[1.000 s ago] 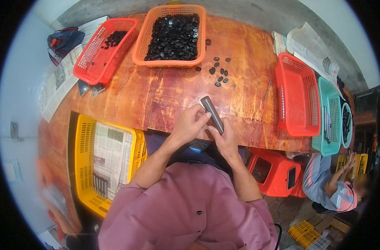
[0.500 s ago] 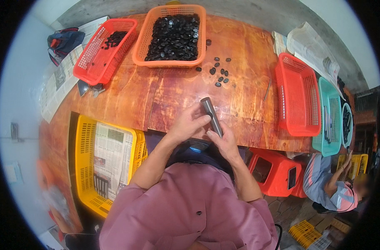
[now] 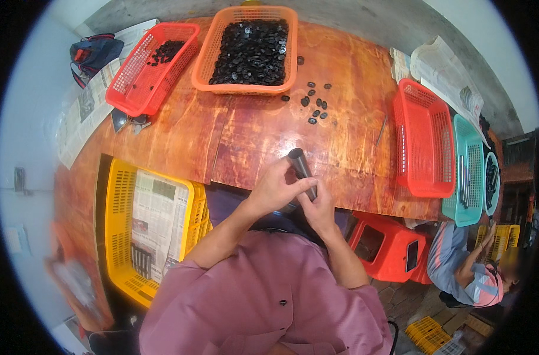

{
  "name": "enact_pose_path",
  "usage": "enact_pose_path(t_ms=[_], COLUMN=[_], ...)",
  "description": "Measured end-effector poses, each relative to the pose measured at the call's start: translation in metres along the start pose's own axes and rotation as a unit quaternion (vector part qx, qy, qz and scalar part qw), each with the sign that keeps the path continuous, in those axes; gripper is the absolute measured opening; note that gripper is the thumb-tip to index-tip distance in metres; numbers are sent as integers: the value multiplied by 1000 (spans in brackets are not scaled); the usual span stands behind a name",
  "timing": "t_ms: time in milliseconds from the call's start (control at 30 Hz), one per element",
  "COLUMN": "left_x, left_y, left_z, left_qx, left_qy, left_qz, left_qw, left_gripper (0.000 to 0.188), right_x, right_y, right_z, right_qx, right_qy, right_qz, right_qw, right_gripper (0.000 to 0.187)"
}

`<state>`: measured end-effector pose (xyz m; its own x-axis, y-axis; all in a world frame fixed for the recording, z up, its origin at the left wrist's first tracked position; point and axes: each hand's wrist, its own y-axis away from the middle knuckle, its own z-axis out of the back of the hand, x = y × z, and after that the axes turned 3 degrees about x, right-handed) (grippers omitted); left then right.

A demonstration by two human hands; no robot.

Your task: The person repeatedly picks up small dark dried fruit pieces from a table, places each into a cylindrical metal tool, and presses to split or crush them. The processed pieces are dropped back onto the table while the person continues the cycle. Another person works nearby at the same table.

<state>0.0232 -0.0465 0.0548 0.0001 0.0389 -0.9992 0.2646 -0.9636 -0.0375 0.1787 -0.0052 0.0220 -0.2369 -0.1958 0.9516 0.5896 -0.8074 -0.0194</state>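
Observation:
A dark cylindrical tube [image 3: 300, 164] is held between my two hands above the table's near edge, its far end tilted up and to the left. My left hand [image 3: 276, 188] closes round its left side, the thumb lying across it. My right hand [image 3: 318, 204] grips the lower end with the fingers closed. Beyond the tube, several small black oval pieces [image 3: 305, 102] lie scattered on the wooden table [image 3: 257, 136]. An orange basket [image 3: 201, 77] full of similar black pieces stands at the back.
A red basket [image 3: 117, 89] with a few black pieces sits back left. At right are an empty-looking red basket [image 3: 426, 186], a green basket [image 3: 450, 207] with rods, and a thin rod [image 3: 382, 130]. A yellow crate [image 3: 111, 236] is lower left; a co-worker [image 3: 450, 254] sits lower right.
The tube has moved slightly down and to the right. My left hand has slid along it toward the right hand, and its thumb now reaches the lower part.

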Motion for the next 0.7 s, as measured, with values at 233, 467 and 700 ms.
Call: enact_pose_path(t_ms=[233,467,700], left_x=[-12,8,2], left_y=[1,-2,7], left_z=[8,12,2], left_qx=[-34,-19,-72], left_qy=[-209,-129,-171], left_qz=[14,-62,-117], left_qw=[977,990,976], left_gripper=[29,27,22], right_x=[1,-1,6], right_y=[-6,-7,-5], right_z=[-1,1,-6], right_qx=[-138,-132,-61], right_qy=[250,241,16], right_qz=[108,101,-41], right_qw=[952,956,997], right_gripper=[23,24,25])
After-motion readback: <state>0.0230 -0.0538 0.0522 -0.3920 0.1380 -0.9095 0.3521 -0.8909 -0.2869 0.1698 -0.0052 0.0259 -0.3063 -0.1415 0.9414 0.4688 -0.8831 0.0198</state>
